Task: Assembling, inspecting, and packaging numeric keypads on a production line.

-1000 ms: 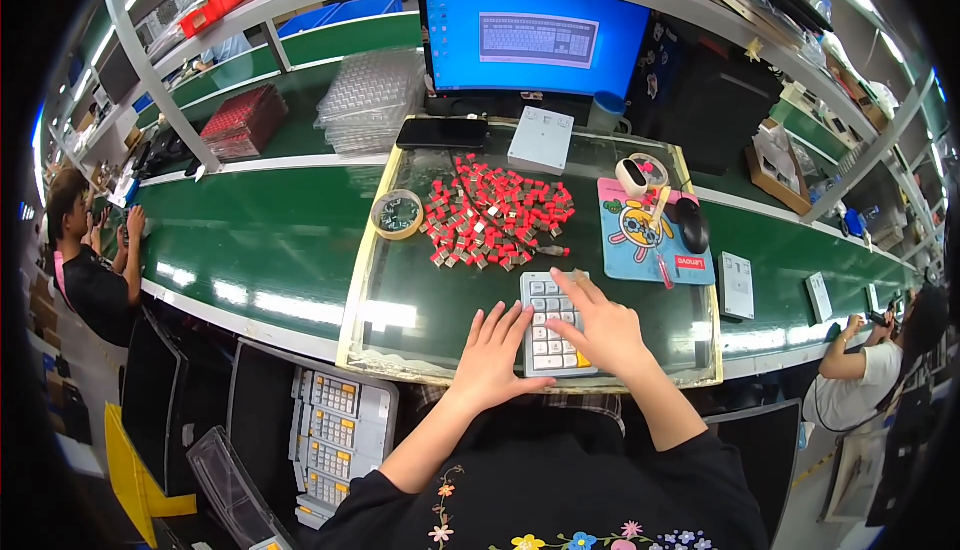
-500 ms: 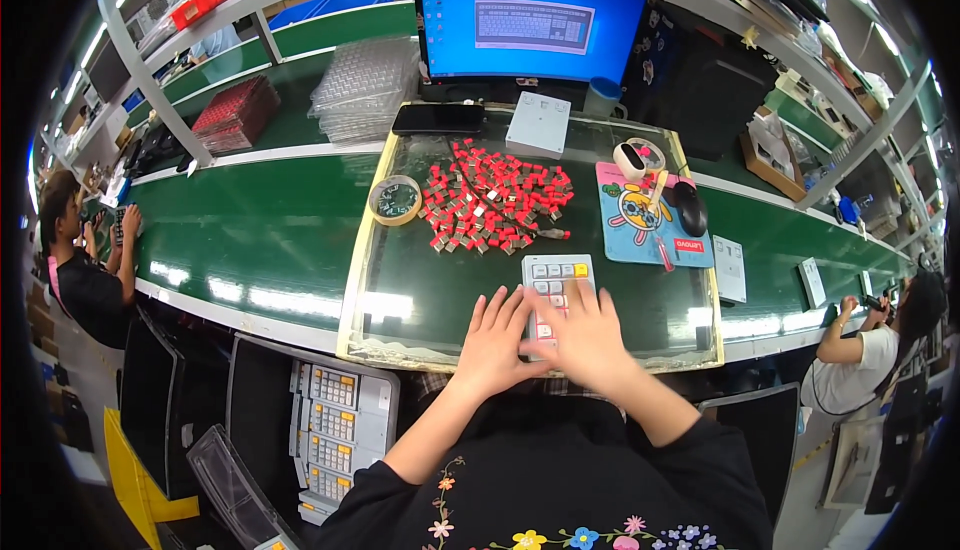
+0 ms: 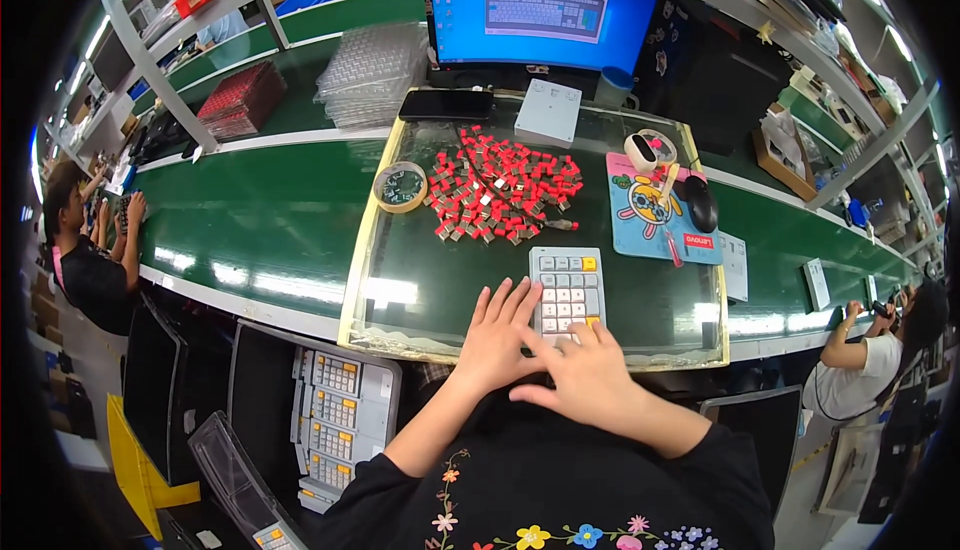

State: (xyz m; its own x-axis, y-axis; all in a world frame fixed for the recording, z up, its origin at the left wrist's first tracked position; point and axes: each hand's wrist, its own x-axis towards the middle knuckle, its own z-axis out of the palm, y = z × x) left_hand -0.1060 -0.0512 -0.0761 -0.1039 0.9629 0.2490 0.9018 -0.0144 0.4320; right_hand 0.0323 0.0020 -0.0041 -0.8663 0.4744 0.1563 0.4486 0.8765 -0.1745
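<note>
A grey numeric keypad [image 3: 563, 280] with white keys and yellow corner keys lies near the front edge of the glass-topped board [image 3: 400, 260]. Along the keypad's left edge rests my left hand [image 3: 495, 342], fingers stretched out and holding nothing. My right hand [image 3: 588, 375] is spread over the keypad's lower end, its fingertips at the bottom keys, which it partly hides. Past the keypad spreads a heap of small red-capped metal plugs [image 3: 500, 190]. On the monitor [image 3: 460, 25] a keyboard picture shows in a window against blue.
Around the heap are a tape roll [image 3: 400, 188], a black phone [image 3: 446, 104] and a grey-white panel [image 3: 548, 112]. A mouse [image 3: 701, 205] and cartoon mat [image 3: 640, 235] are at right. Stacked keypads [image 3: 335, 410] stand lower left. Two co-workers [image 3: 95, 275] sit at the sides.
My right hand has drawn back toward me, from the keypad's middle keys to its lowest ones, uncovering more keys. My left hand stays beside the keypad. The whole view has shifted slightly.
</note>
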